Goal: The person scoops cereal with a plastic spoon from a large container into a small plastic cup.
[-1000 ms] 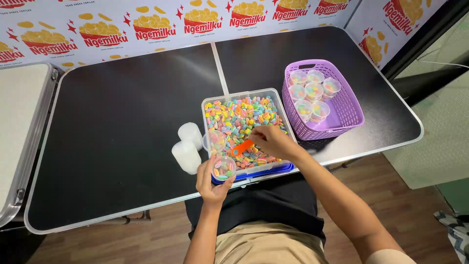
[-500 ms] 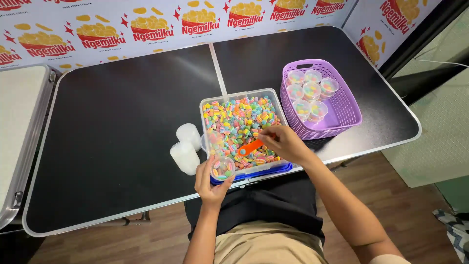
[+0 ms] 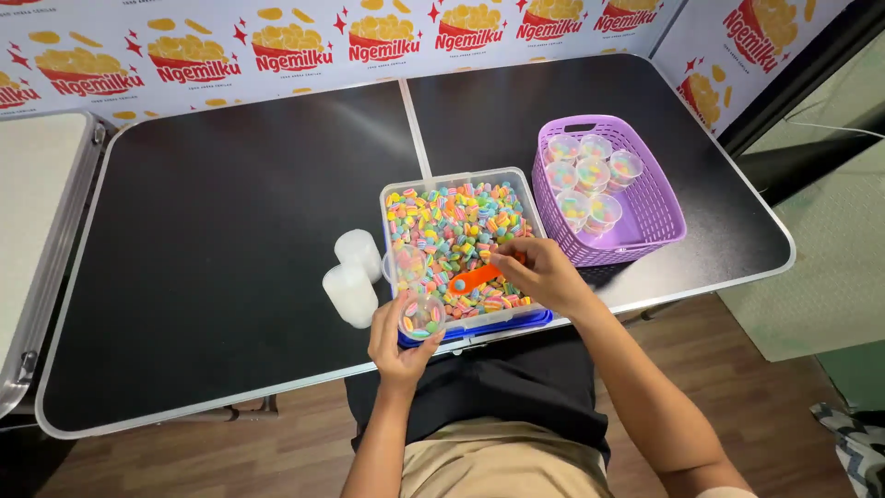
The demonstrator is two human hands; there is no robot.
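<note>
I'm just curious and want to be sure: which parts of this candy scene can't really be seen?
- Scoop bowl: head view, its tip is buried among the candies.
- Cup fill: partly behind the left hand fingers.
- Basket cups: too small to tell lids.
- Right hand: grip underneath is hidden.

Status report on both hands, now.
Left hand holds small cup, partly filled with candy. Right hand holds orange scoop over candy tub. Nothing in the way.

The scoop (image 3: 476, 278) handle is hidden inside the right hand (image 3: 544, 274).
</note>
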